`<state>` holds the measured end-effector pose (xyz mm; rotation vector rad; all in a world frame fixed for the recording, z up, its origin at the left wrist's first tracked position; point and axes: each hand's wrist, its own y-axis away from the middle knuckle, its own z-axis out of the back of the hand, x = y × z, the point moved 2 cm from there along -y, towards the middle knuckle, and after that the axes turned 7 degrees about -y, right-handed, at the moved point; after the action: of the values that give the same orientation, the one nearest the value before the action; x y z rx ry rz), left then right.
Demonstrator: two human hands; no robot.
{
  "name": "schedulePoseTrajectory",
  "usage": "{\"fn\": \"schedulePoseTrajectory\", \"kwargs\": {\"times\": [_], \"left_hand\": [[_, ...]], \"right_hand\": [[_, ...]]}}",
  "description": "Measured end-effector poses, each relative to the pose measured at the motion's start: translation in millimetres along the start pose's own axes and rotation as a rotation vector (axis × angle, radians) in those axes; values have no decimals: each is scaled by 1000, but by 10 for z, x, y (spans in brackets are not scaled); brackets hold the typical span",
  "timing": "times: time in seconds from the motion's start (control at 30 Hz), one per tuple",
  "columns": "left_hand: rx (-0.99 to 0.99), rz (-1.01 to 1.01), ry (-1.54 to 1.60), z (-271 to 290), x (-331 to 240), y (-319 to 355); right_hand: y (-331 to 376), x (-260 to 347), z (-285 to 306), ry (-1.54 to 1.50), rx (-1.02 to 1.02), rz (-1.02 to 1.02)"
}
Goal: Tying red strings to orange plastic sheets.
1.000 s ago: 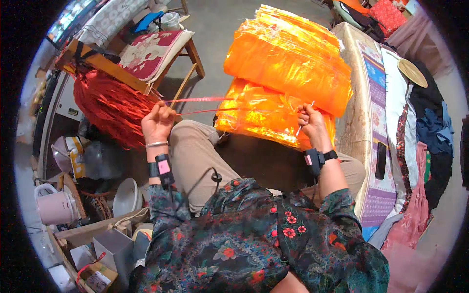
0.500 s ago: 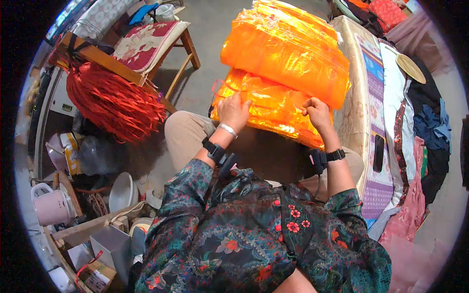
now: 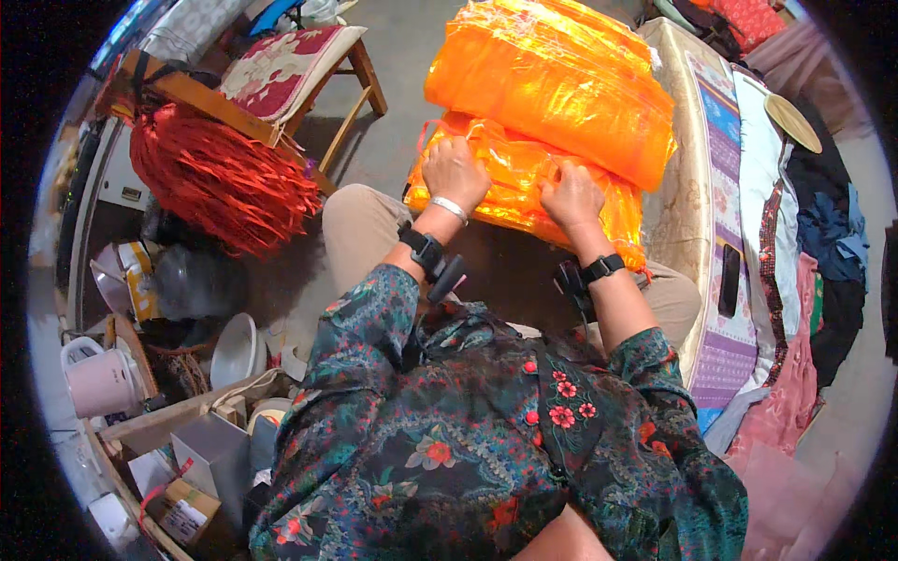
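A thick stack of shiny orange plastic sheets (image 3: 552, 98) lies in front of my knees, its upper part folded over a lower layer (image 3: 519, 140). My left hand (image 3: 456, 175), with a silver bracelet at the wrist, is closed at the near edge of the lower layer, apparently pinching the plastic. My right hand (image 3: 572, 194) is closed on the same layer a little to the right, fingertips curled into it. Exactly what lies between the fingers is hidden. A thin reddish loop (image 3: 426, 131) sticks out at the layer's left side.
At the left, a bundle of red strips (image 3: 220, 182) hangs from a wooden chair (image 3: 201, 101) with a patterned cushion (image 3: 281, 75). A bed edge (image 3: 678, 159) runs along the right, with a black phone (image 3: 729, 280) and clothes. A wooden crate (image 3: 140, 435) with boxes stands lower left.
My right hand has moved left, closer to my left hand, and now bears on the lower orange layer. My left hand has shifted slightly right and up. The plastic between them is bunched.
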<state>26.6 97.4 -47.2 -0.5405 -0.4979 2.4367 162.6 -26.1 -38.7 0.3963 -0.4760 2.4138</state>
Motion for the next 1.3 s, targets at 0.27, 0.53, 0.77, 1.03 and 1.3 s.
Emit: {"fn": "schedulePoseTrajectory", "kwargs": {"times": [0.27,0.53,0.77,1.03,1.3], "left_hand": [[-31,-95,-158,84,950,-130],[276,-533,-502,-205,968,154],[370,-329,-136,280,1003,62],[-86,-272,1041,2073,-61,-324],[-203,-381,1009,2611,-193,-133]], "right_hand": [[376,-1344,519,-240,-127,-228],[732,-1583,464,-178,-11,-198],[747,-1824,795,-712,77,-319],[748,-1159,912,-907,1,-329],[1002,521,2071,-1004,-140,480]]}}
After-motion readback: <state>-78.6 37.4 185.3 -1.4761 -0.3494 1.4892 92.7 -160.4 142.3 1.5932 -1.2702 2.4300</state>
